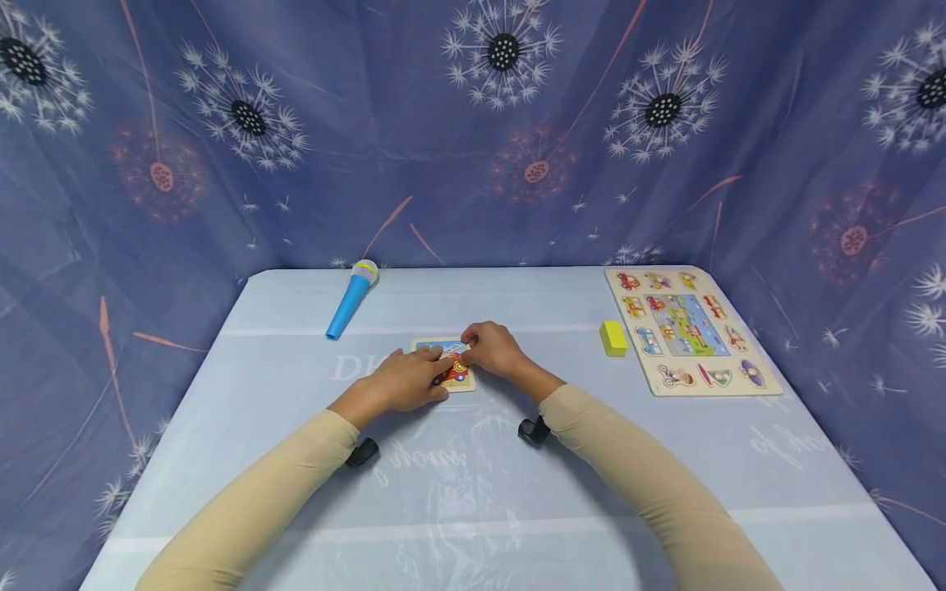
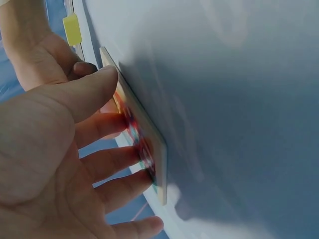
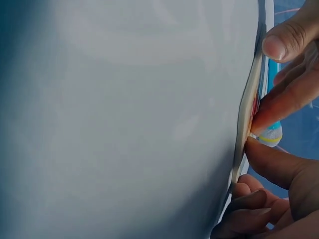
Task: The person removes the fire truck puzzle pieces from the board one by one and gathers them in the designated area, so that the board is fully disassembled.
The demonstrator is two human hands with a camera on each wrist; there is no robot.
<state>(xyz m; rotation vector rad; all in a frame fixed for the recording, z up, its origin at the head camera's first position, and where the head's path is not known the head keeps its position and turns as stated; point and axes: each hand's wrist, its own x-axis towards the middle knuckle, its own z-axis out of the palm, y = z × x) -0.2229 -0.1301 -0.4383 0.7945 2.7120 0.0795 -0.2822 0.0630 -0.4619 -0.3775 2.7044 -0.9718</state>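
A small flat picture puzzle (image 1: 461, 380) with a cream rim and a red vehicle on it lies on the table. My left hand (image 1: 405, 379) rests across its left part, the fingers reaching over the picture. In the left wrist view these fingers (image 2: 117, 191) are spread and fairly straight, their tips on the puzzle's face (image 2: 158, 164). At the puzzle's right side, my right hand (image 1: 497, 349) has curled fingers and pinches the edge near the far corner. The right wrist view shows its thumb (image 3: 271, 162) against the puzzle's rim (image 3: 242, 119), the other fingers bent beside it.
A blue toy microphone (image 1: 349, 304) lies at the back left. On the right are a yellow block (image 1: 613, 338) and a larger wooden puzzle board (image 1: 746, 379) with vehicle pieces. A patterned blue curtain (image 1: 414, 139) surrounds the table (image 1: 458, 501).
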